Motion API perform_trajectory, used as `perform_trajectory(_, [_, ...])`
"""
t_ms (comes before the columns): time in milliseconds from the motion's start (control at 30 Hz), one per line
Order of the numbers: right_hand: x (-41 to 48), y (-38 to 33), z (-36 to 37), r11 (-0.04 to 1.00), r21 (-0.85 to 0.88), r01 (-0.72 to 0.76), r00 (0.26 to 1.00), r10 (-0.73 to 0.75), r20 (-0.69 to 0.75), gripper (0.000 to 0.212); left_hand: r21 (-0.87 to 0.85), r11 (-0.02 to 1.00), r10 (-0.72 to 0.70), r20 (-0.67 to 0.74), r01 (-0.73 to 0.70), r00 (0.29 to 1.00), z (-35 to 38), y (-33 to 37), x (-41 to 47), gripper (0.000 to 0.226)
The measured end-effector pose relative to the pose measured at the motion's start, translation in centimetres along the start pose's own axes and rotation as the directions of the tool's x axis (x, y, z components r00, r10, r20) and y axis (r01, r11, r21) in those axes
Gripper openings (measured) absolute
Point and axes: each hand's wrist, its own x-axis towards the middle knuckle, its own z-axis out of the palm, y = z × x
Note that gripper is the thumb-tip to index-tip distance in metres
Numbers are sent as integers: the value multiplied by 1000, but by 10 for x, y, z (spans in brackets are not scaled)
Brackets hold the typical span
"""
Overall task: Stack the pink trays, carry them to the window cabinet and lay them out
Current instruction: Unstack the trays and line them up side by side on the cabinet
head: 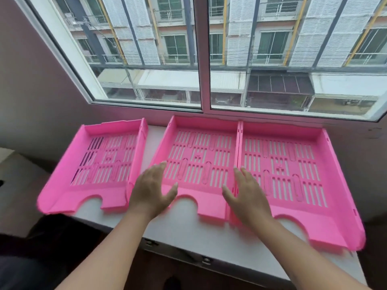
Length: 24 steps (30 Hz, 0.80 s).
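Three pink slotted trays lie side by side on the white cabinet top under the window. The left tray hangs partly over the cabinet's left end. The middle tray and the right tray touch along their sides. My left hand hovers over the front left corner of the middle tray, fingers spread, holding nothing. My right hand is spread above the seam between the middle and right trays, also empty.
A large sliding window with a white frame rises right behind the trays. A mauve wall closes the left side. Metal hinges show on the cabinet's front edge. The floor at the lower left is dark.
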Motion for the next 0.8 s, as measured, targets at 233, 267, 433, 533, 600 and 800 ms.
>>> perform_trajectory(233, [-14, -36, 32, 947, 205, -246, 948, 279, -153, 75, -211, 949, -234, 37, 236, 972, -5, -57, -7, 90])
perform_trajectory(267, [-15, -38, 37, 944, 207, -258, 937, 297, -185, 73, -290, 920, -264, 33, 262, 964, -5, -59, -7, 91])
perform_trajectory(433, [-13, -45, 49, 952, 142, -273, 900, 304, -311, 68, -483, 805, -323, 131, 345, 937, 2, -77, -7, 90])
perform_trajectory(533, [-12, -50, 52, 951, 125, -284, 881, 310, -357, 65, -483, 815, -280, 156, 320, 947, 3, -85, 0, 90])
perform_trajectory(600, [-12, -51, 54, 954, 126, -271, 876, 299, -380, 64, -486, 827, -230, 165, 282, 959, 3, -87, 2, 91])
perform_trajectory(800, [-8, -50, 56, 946, 125, -301, 856, 325, -402, 65, -486, 857, -90, 180, 168, 979, 4, -84, 17, 82])
